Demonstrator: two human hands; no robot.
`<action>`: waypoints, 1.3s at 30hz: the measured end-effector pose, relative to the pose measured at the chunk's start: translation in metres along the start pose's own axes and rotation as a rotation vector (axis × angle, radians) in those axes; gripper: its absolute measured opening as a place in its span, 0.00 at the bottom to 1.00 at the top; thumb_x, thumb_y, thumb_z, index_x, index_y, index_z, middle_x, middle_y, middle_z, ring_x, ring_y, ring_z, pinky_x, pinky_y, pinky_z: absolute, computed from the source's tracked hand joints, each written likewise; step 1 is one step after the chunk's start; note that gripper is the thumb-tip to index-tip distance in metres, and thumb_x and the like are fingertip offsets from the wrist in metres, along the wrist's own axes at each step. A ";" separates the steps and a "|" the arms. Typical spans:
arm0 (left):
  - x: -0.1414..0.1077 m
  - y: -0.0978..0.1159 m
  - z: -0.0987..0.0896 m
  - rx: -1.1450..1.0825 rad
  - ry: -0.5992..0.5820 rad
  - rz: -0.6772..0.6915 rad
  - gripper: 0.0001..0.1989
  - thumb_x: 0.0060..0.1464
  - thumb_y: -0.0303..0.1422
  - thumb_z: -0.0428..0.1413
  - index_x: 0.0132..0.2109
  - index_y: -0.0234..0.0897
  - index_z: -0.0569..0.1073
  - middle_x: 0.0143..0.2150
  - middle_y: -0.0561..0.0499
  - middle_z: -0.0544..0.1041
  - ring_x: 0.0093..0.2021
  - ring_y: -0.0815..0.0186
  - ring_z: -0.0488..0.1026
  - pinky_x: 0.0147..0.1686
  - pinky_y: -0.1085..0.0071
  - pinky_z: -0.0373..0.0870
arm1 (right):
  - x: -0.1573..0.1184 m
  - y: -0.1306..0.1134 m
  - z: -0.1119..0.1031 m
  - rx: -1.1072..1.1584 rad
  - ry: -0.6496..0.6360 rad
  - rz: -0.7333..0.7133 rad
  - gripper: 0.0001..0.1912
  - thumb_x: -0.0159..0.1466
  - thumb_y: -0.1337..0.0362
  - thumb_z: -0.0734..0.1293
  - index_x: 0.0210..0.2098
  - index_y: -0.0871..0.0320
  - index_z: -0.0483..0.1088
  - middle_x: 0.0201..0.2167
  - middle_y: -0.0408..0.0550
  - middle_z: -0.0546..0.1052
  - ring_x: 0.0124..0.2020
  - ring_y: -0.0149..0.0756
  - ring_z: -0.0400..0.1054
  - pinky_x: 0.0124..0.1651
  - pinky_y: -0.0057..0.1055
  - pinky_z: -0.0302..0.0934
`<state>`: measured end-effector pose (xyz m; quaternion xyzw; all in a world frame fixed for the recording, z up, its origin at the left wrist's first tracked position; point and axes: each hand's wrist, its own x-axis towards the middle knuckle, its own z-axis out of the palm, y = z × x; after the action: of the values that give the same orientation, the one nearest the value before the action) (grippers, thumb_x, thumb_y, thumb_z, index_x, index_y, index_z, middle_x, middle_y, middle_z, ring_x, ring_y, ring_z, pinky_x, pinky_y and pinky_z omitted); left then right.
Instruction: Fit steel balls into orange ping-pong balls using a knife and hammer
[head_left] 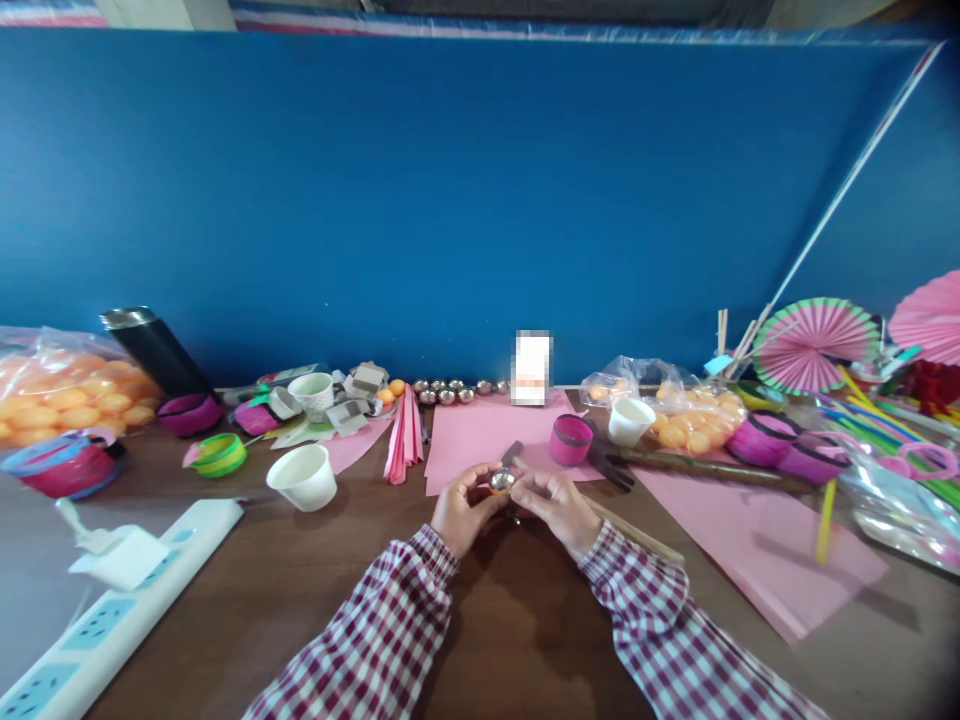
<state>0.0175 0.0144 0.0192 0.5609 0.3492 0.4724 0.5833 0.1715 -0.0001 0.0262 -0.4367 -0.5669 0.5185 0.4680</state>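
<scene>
The silver ball (501, 481) is held over the brown table (525, 630), between the two hands and about equally near to both. By the left hand (463, 512) it is gripped from its left side, thumb and fingers closed about it; by the right hand (559, 508) it is met from the right, with fingertips bunched at its edge, though whether the ball itself or something small is pinched there cannot be told. No clear long axis is offered by the round shape; its shiny top is turned toward the camera, and an orange-gold tint is seen at its lower edge. Just beyond the hands a pink sheet (480, 425) is laid flat, and along its far edge more silver balls (457, 388) are grouped, well apart from the grip.
</scene>
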 end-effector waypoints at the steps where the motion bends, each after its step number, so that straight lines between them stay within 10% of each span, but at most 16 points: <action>1: 0.000 0.000 0.000 -0.005 -0.003 -0.002 0.21 0.40 0.30 0.58 0.45 0.32 0.66 0.43 0.44 0.73 0.40 0.61 0.71 0.43 0.61 0.67 | 0.000 0.000 0.000 0.002 -0.002 -0.001 0.13 0.48 0.55 0.68 0.23 0.60 0.68 0.24 0.43 0.70 0.24 0.28 0.62 0.29 0.27 0.57; 39: -0.005 -0.002 0.003 0.135 0.078 0.066 0.22 0.40 0.33 0.58 0.46 0.33 0.70 0.41 0.46 0.75 0.41 0.59 0.71 0.43 0.61 0.67 | 0.001 0.002 0.004 0.082 0.097 0.051 0.15 0.43 0.55 0.71 0.20 0.60 0.66 0.16 0.41 0.69 0.19 0.26 0.60 0.23 0.25 0.56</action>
<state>0.0188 0.0093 0.0171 0.5913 0.3840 0.4882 0.5143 0.1678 0.0002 0.0242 -0.4559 -0.5105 0.5314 0.4992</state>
